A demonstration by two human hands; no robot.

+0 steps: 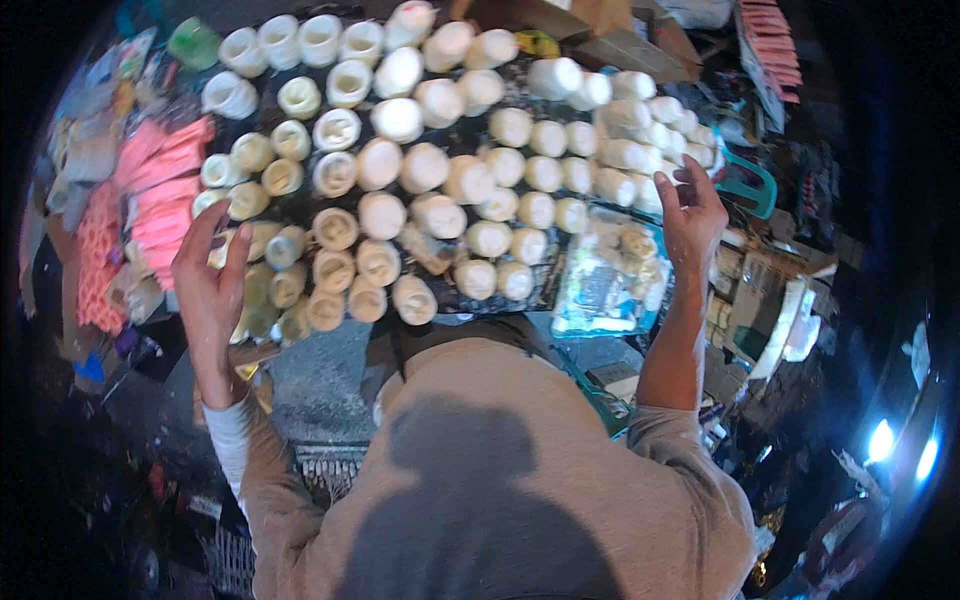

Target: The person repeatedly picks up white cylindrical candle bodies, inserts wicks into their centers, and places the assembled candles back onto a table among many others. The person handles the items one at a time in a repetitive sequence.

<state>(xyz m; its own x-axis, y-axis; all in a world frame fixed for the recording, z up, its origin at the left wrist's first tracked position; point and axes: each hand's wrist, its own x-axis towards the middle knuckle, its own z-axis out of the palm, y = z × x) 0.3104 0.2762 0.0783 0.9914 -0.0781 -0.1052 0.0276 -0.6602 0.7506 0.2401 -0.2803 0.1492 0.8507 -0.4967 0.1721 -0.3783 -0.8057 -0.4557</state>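
Many cream-white, cup-shaped pieces [380, 163] stand in loose rows on a dark tabletop [420, 155]. Those on the left show hollow open tops, while many at the middle and right show closed, rounded ends. At the table's left edge, my left hand [213, 285] has thumb and fingers apart beside a few yellowish cups [262, 240]. On the opposite side my right hand [692, 225] is raised with its fingers spread, next to a tight cluster of white pieces [628, 155]. Neither hand appears to hold anything. Whether the fingertips touch the nearest pieces, I cannot tell.
Pink strips [165, 200] lie left of the cups. A clear-and-blue plastic bag [610, 285] with a few pieces on it rests at the near right corner. Beyond are cardboard boxes [630, 45], a teal plastic handle [752, 185] and a green container [194, 43].
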